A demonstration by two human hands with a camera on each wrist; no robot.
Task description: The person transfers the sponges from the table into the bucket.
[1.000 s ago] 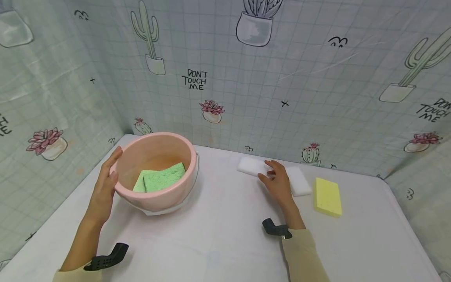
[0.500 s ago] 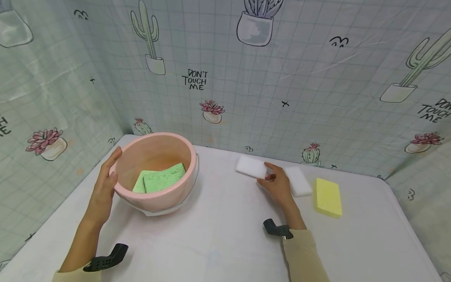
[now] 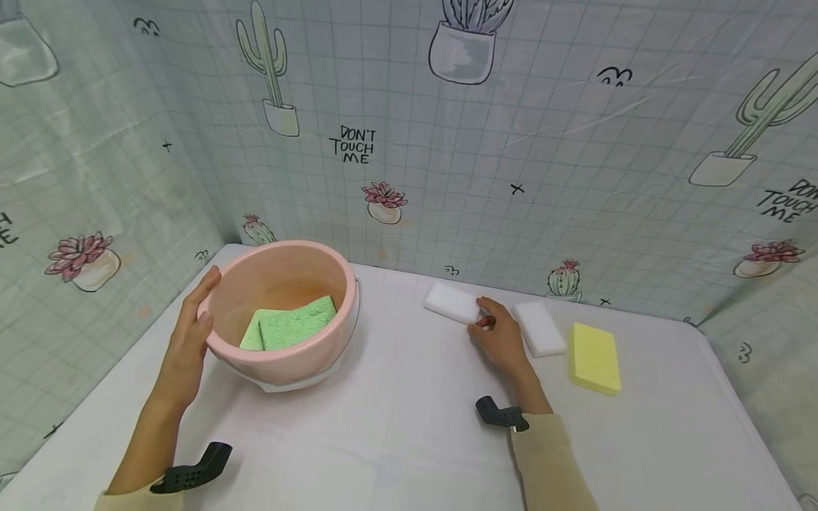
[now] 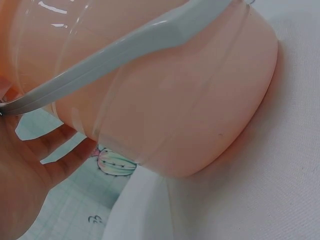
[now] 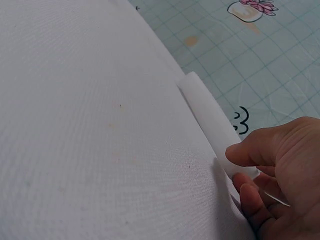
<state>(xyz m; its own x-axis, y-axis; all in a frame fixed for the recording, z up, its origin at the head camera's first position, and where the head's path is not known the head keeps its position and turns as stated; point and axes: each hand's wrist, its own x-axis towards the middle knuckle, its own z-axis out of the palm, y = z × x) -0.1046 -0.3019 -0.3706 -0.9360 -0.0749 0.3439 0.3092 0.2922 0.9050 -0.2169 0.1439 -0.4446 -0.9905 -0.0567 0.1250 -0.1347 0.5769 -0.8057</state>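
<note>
My right hand pinches the near right end of a white sponge between thumb and fingers. In the right wrist view the thumb lies on that sponge, and the other fingers curl at its end. Whether it is lifted off the table I cannot tell. My left hand rests against the left side of a pink bucket, its fingers extended along the outside near the rim. Two green sponges lie inside the bucket. The left wrist view shows the bucket wall and its grey-white handle.
A second white sponge lies just right of my right hand. Beyond it is a yellow sponge. All rest on a white-covered table. A cactus-print curtain hangs along the back and both sides.
My right thumb and fingers have closed on the end of the white sponge. That sponge has shifted slightly left. My left hand and the bucket have stayed put.
</note>
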